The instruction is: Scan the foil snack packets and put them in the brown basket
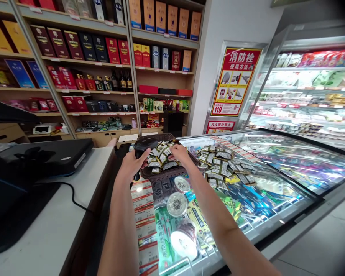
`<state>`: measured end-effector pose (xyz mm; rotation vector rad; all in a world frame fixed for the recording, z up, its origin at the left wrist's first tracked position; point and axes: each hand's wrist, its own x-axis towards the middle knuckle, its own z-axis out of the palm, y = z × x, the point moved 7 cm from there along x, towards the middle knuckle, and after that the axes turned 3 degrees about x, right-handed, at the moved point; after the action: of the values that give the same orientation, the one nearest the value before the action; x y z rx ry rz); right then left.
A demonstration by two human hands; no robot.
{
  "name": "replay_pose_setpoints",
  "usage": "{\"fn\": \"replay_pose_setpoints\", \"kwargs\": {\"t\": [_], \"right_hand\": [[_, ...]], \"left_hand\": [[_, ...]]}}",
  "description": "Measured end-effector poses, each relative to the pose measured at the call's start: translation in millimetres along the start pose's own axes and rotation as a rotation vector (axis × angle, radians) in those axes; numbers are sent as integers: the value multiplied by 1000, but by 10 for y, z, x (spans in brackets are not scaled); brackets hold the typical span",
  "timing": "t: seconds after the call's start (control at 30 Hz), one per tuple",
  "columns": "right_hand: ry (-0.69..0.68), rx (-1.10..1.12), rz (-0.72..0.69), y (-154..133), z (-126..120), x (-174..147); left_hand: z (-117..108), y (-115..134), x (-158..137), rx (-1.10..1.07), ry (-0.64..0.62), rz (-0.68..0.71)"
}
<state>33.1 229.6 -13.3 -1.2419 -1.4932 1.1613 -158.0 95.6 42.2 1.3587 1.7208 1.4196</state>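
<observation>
My left hand (132, 164) is wrapped round the handle of a black handheld barcode scanner (146, 143), whose head hangs over the left side of a dark brown wicker basket (161, 176). Small sealed packets (161, 151), white and dark with gold edges, fill the basket. At the basket's right side my right hand (179, 153) has its fingers closed at the edge of one packet. The basket rests on the glass top of a chest freezer (247, 218). More packets of the same kind (218, 166) lie loose on the glass, right of the basket.
Ice cream tubs (177, 204) and bags show through the freezer glass. On the left stands a counter (83, 214) with a black device (54, 155) and a cable (73, 195). Shelves of boxed bottles (112, 50) line the back, and a lit display fridge (313, 92) stands right.
</observation>
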Motion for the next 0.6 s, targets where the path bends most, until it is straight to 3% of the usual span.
{"fn": "replay_pose_setpoints", "kwargs": {"t": [0.13,0.27,0.43,0.6], "right_hand": [[38,144,15,-48,-694,-169],[99,173,5,-129,-1197,-272],[147,81,-31,-199,-1456,-345],[184,-5,-71,-203,-1501,-329]], "left_hand": [[341,134,-8,26,-113,48],[739,237,-71,97,-198,84],[1089,316,-176,145,-299,154],[1114,380,-240,137,-285,123]]}}
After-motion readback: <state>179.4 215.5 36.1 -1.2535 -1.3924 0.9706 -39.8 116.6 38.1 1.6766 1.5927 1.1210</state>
